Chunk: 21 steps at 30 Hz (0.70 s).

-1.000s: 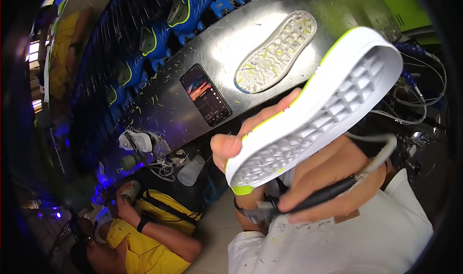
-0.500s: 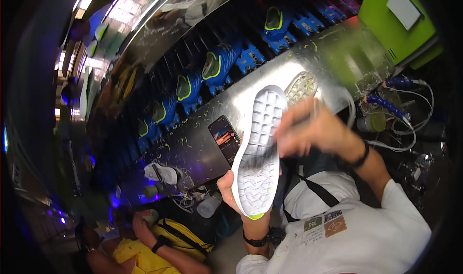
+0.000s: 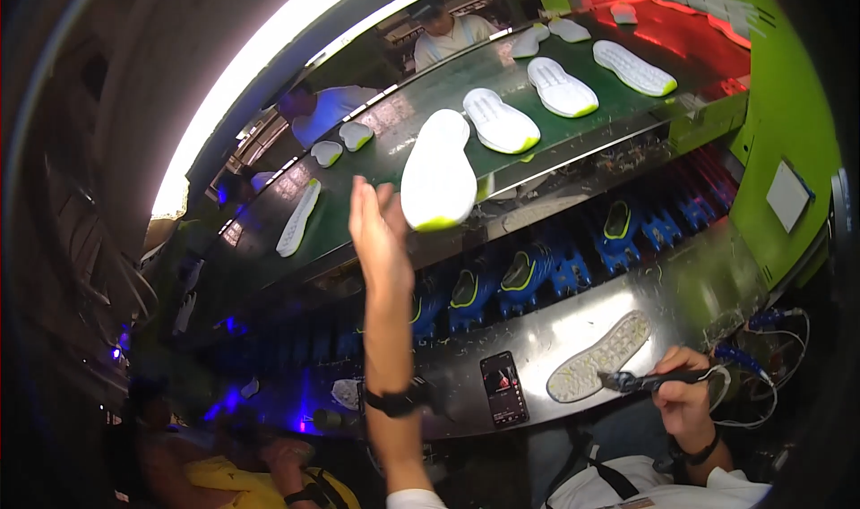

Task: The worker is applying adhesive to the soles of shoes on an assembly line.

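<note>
White, lime-ended shoe sole (image 3: 439, 173), upper centre, looks brushed; settling on flat green belt (image 3: 609, 119) unconfirmed. Left hand (image 3: 381, 239): fingers spread, seemingly empty. Right hand (image 3: 684, 400): fingers wrapped round black-handled brush (image 3: 645, 383).

The bench (image 3: 573, 316), right of centre in the lower half, was bare metal, smooth and glossy under glare. The belt (image 3: 609, 106) across the upper half was low-sheen, glossier toward the red-lit upper right. The white sole (image 3: 439, 173) at upper centre looked smooth and matt, its finer texture lost to overexposure. The grey sole (image 3: 596, 366) at lower right was rough and ridged. The tool (image 3: 640, 384) beside it appeared dark plastic. The phone (image 3: 504, 388) face was glossy; the shirt (image 3: 730, 489) at lower right, matt cloth.
</note>
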Available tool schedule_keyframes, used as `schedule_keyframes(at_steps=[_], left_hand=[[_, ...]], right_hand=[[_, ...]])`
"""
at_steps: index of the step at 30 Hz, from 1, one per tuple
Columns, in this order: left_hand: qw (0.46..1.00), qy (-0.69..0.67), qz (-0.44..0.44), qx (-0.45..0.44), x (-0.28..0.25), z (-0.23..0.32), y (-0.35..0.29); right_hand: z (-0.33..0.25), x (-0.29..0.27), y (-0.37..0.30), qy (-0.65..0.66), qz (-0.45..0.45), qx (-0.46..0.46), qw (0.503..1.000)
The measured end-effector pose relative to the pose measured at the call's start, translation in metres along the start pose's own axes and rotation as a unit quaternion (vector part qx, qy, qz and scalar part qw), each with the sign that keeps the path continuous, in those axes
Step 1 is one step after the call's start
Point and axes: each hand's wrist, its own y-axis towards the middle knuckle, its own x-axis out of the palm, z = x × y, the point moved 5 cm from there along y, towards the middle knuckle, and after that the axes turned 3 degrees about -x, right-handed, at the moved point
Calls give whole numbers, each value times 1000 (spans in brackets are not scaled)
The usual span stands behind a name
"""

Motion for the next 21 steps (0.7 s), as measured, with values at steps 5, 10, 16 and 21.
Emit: schedule_keyframes(at_steps=[5,10,16,21], left_hand=[[593,779,201,-27,-207,5,127],[744,646,167,-9,-283,-3,162],[938,92,293,160,-252,18,-14],[979,142,70,-127,-180,-71,-220]], right_hand=[[24,-19,-21,-16,126,137,982],[43,-45,-37,5,220,203,954],[46,-34,-24,-51,152,204,966],[55,-3,-8,-4,56,207,977]])
